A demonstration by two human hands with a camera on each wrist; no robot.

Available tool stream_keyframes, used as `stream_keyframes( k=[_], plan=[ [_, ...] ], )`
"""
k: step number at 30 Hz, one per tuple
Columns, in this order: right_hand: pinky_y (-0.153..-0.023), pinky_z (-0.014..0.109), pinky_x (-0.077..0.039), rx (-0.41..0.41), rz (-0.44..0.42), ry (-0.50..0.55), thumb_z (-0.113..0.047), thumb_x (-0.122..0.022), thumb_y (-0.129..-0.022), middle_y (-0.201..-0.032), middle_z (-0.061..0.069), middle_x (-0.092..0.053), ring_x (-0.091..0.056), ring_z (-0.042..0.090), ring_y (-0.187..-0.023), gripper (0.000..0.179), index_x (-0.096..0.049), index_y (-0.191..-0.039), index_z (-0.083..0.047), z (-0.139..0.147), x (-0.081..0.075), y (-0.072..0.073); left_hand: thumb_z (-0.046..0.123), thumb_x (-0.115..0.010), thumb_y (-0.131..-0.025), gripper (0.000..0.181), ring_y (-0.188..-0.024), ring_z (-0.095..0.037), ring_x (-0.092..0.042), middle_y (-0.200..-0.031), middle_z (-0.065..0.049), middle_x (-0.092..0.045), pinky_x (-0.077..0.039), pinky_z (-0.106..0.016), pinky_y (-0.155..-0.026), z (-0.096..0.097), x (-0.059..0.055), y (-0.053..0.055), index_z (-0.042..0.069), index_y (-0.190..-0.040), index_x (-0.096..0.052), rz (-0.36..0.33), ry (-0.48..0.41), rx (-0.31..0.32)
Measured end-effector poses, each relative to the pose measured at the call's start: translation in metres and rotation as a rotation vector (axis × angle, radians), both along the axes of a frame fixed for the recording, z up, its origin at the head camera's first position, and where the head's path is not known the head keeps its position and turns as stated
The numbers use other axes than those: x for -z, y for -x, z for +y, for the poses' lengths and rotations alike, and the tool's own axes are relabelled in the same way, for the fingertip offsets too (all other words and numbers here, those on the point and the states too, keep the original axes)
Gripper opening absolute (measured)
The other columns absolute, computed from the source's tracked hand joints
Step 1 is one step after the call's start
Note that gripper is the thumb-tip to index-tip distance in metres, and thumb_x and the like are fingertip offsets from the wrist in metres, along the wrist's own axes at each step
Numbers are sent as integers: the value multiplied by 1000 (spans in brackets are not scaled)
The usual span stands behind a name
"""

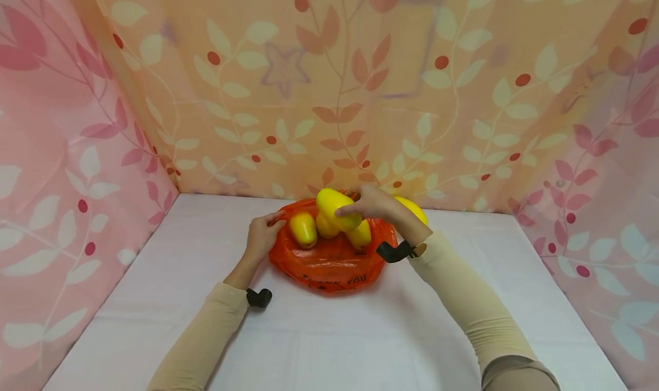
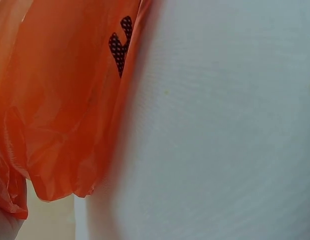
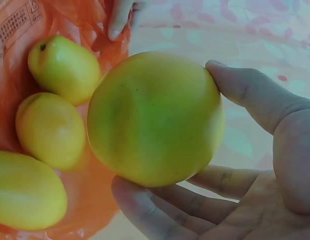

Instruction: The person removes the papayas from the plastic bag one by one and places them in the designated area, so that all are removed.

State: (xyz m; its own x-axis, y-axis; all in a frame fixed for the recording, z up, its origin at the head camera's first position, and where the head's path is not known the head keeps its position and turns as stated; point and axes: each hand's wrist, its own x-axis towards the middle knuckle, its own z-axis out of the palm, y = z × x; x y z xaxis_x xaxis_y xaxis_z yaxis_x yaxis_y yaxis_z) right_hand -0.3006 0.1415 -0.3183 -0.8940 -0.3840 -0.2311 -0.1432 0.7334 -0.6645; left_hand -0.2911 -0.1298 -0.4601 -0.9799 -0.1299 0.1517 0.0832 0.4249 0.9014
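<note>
A red-orange plastic bag (image 1: 319, 259) lies spread on the table, its mouth wide and black print along its near side. Its left rim is pinched by my left hand (image 1: 261, 236). My right hand (image 1: 373, 201) grips a yellow mango (image 1: 333, 205) over the bag, thumb on one side and fingers curled on the other; the right wrist view shows this mango (image 3: 155, 120) close up, with a greenish patch. Three more mangoes sit in the bag: one on the left (image 1: 303, 230), one partly hidden in the middle (image 1: 326, 226), one on the right (image 1: 360, 236).
Another yellow fruit (image 1: 413, 210) lies at the back right, partly behind my right forearm. A white cloth (image 1: 329, 345) covers the table. Leaf-patterned curtains (image 1: 247, 105) enclose the back and both sides.
</note>
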Motion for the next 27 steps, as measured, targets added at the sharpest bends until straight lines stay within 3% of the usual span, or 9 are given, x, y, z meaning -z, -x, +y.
stream_keyframes(
  k=[12,27],
  plan=[
    [-83,36,-57,-3,72,-32,-41,-75,-82,-118,17,-63,-62,29,-99,62,-56,-130,-5,15,-13,1,11,-63,-93,32,-121,-31,-60,-124,-19,-66,-49,-44,-102,0,2,0,-1,-123,-66,-14,-27,-6],
    [-85,37,-55,59,71,-26,-42,-75,-82,-121,20,-62,-60,31,-101,67,-54,-134,-4,41,-24,3,12,-63,-93,32,-125,-32,-57,-124,-19,-66,-46,-43,-106,1,0,1,1,-123,-66,-26,-36,-2]
  ],
)
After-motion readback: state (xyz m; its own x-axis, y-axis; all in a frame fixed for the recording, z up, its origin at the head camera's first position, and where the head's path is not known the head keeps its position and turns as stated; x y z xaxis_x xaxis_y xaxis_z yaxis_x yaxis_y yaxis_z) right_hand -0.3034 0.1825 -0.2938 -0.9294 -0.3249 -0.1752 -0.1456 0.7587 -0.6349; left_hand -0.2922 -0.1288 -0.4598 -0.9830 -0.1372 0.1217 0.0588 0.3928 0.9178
